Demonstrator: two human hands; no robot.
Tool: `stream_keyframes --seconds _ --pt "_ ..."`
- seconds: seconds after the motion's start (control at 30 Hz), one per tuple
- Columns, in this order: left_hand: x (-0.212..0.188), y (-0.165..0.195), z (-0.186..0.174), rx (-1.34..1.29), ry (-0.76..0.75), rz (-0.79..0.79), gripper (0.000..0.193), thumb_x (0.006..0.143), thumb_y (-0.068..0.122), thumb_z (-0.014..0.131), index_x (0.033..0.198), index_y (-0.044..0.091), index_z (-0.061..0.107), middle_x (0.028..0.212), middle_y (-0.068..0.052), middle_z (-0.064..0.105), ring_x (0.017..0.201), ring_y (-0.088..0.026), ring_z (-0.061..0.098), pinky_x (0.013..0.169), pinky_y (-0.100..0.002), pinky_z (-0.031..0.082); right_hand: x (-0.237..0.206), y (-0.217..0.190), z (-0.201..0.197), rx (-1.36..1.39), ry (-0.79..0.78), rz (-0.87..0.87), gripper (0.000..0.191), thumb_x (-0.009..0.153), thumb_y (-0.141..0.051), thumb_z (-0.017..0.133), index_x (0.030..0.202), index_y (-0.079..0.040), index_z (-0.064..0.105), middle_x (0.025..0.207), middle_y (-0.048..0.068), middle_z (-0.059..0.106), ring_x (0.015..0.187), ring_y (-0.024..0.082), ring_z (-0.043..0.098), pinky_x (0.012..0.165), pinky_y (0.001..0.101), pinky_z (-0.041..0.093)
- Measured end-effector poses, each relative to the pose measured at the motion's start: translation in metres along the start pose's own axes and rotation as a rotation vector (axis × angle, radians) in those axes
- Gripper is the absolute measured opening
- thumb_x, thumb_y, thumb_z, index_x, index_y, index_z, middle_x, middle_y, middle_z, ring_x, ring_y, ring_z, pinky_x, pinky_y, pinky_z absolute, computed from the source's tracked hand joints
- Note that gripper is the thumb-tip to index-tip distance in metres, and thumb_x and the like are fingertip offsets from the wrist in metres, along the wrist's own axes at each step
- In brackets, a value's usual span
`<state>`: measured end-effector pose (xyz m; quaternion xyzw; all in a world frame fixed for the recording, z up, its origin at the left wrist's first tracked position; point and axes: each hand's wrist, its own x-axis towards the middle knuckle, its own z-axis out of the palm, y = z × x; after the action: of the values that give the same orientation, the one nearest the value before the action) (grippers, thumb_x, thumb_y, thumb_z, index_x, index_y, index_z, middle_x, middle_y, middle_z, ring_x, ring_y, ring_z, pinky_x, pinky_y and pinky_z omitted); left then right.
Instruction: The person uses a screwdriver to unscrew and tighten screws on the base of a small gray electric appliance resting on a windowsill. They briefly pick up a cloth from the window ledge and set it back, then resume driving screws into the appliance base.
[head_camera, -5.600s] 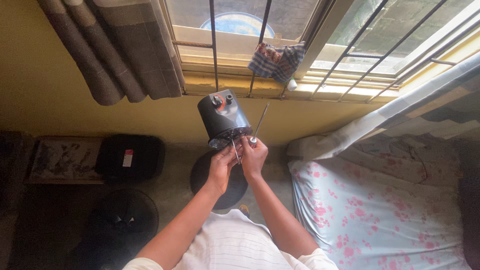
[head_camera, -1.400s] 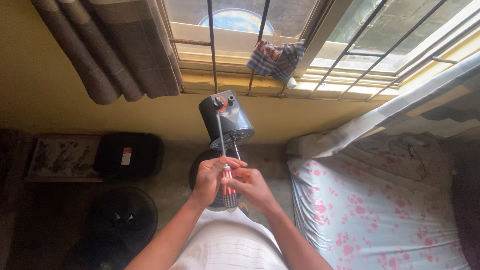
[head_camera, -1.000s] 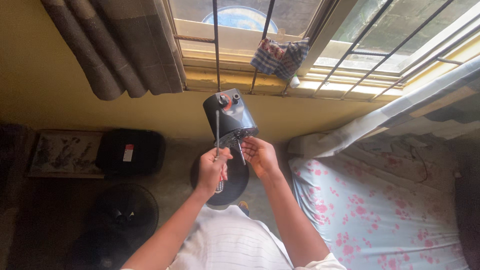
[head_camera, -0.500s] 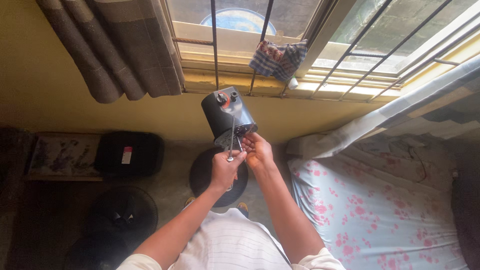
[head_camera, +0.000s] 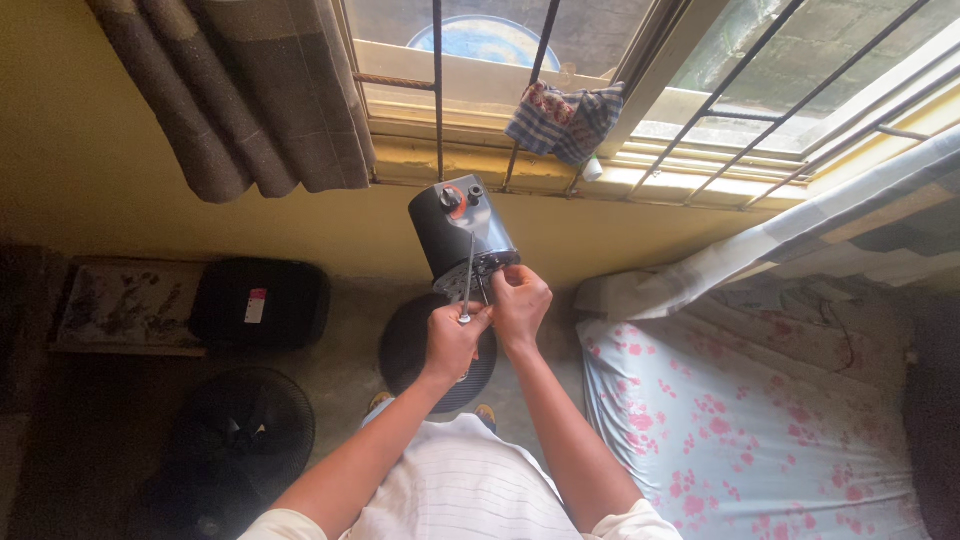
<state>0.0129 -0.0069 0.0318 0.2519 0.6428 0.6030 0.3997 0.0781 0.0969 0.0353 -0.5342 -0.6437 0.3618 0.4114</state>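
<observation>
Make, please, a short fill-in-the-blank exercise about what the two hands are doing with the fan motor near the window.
1. The left hand grips a thin metal ____ that points up at the grey motor housing.
2. The right hand touches the ____ edge of the motor housing.
3. A checked cloth hangs on the window ____.
4. The mattress cover at the right is printed with pink ____.

Missing words: screwdriver; lower; bars; flowers

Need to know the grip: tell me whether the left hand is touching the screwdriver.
Touching. The head view shows the left hand closed around the screwdriver handle, its metal shaft rising from the fist toward the dark fan motor housing.
</observation>
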Motion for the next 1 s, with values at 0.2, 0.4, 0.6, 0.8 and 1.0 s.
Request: stream_keyframes --seconds 0.2,0.4,0.6,0.8,1.0 --pt "0.001 0.0 -0.001 -0.027 0.019 0.006 0.022 0.09 0.019 0.077 0.094 -0.002 0.077 0.051 0.001 0.059 0.039 -0.005 0.05 0.037 -0.025 0.038 0.0 0.006 -0.009 -0.134 -0.081 -0.288 0.021 0.088 -0.017 0.072 0.091 0.003 0.078 0.08 0.017 0.075 0.071 0.024 0.072 0.067 0.0367 0.055" --pt "0.001 -0.001 -0.002 -0.098 0.009 -0.014 0.024 0.09 0.019 0.076 0.095 -0.005 0.077 0.057 0.003 0.061 0.041 -0.004 0.05 0.037 -0.024 0.039 0.01 0.022 -0.007 0.479 -0.279 0.332 0.02 0.092 -0.017 0.067 0.092 0.001 0.076 0.079 0.01 0.075 0.072 0.018 0.069 0.067 0.0311 0.052" --pt "0.001 -0.003 -0.002 -0.121 -0.006 -0.012 0.024 0.091 0.02 0.076 0.094 -0.004 0.076 0.054 0.002 0.059 0.039 -0.004 0.048 0.036 -0.023 0.036 0.028 0.042 -0.007 0.781 -0.496 0.806 0.02 0.093 -0.019 0.063 0.096 -0.001 0.071 0.081 0.009 0.072 0.073 0.02 0.067 0.067 0.0326 0.053" --pt "0.002 -0.005 -0.004 -0.107 0.001 -0.011 0.023 0.091 0.018 0.076 0.092 -0.005 0.077 0.053 0.001 0.058 0.038 -0.005 0.049 0.036 -0.023 0.037 0.031 0.056 0.009 1.042 -0.398 1.007 0.009 0.089 -0.01 0.064 0.09 -0.002 0.067 0.082 0.01 0.07 0.075 0.02 0.066 0.073 0.0352 0.058" --pt "0.002 -0.003 -0.003 -0.129 -0.006 -0.004 0.022 0.091 0.018 0.075 0.094 -0.004 0.076 0.055 0.002 0.06 0.039 -0.004 0.049 0.036 -0.024 0.038 0.029 0.057 0.021 1.091 -0.26 1.05 0.005 0.089 -0.009 0.069 0.089 -0.004 0.067 0.083 0.006 0.066 0.077 0.016 0.064 0.073 0.0303 0.058"
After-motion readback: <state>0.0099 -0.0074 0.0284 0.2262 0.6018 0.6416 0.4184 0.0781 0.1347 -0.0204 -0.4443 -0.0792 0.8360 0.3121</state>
